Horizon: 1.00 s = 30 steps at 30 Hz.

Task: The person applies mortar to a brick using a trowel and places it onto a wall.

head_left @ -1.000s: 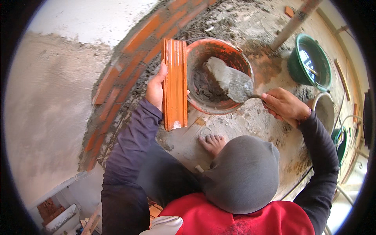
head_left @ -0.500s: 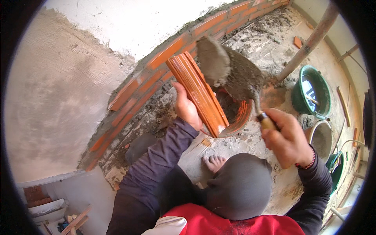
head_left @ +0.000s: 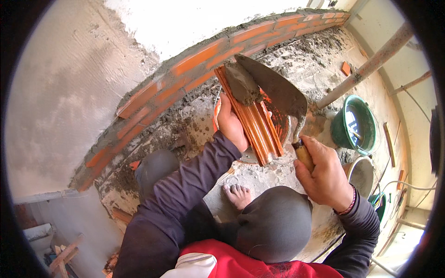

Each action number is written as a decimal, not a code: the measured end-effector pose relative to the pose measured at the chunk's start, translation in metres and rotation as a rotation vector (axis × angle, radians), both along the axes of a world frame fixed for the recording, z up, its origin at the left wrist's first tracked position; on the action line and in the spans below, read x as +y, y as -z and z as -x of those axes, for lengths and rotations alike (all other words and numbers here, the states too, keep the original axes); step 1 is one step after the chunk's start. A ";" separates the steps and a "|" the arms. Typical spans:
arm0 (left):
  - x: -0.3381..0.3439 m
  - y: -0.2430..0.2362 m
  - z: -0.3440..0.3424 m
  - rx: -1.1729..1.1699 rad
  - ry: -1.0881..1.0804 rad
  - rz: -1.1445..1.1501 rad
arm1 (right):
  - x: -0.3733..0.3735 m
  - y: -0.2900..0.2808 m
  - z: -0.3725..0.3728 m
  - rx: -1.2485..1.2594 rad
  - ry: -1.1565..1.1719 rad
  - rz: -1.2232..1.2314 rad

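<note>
My left hand (head_left: pixel 232 124) grips an orange clay brick (head_left: pixel 260 127), held tilted with its grooved face turned up. On the brick's far end lies a lump of wet grey mortar (head_left: pixel 243 84). My right hand (head_left: pixel 323 178) is closed round the wooden handle of a trowel (head_left: pixel 280 90). The trowel's blade reaches over the far end of the brick, beside the mortar. Behind the brick, partly hidden by it and the blade, is a round orange container (head_left: pixel 277 111).
A low curved-looking course of orange brickwork (head_left: pixel 199 55) runs along the wall on the far left. To the right stand a green bucket (head_left: pixel 345 125) with water, a grey bucket (head_left: pixel 361 173) and a slanting pole (head_left: pixel 366 69). Mortar droppings cover the floor by the wall.
Mortar that was on the trowel blade now lies on the brick's far end. The brick has turned its grooved face up, and the blade has tipped and shows mostly bare.
</note>
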State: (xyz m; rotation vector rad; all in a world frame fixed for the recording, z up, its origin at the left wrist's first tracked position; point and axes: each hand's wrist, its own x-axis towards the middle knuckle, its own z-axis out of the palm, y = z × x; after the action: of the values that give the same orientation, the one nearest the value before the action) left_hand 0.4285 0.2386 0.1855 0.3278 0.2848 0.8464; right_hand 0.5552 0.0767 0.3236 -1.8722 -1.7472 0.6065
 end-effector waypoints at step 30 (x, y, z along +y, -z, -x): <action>0.033 -0.016 0.035 0.055 0.208 -0.051 | 0.019 -0.045 -0.031 0.484 0.193 0.654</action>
State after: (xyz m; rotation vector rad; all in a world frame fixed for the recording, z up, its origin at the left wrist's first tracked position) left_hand 0.3939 0.2715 0.2017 0.4210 0.2757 0.6409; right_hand 0.5861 0.0958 0.3685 -2.0215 -1.1071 1.5393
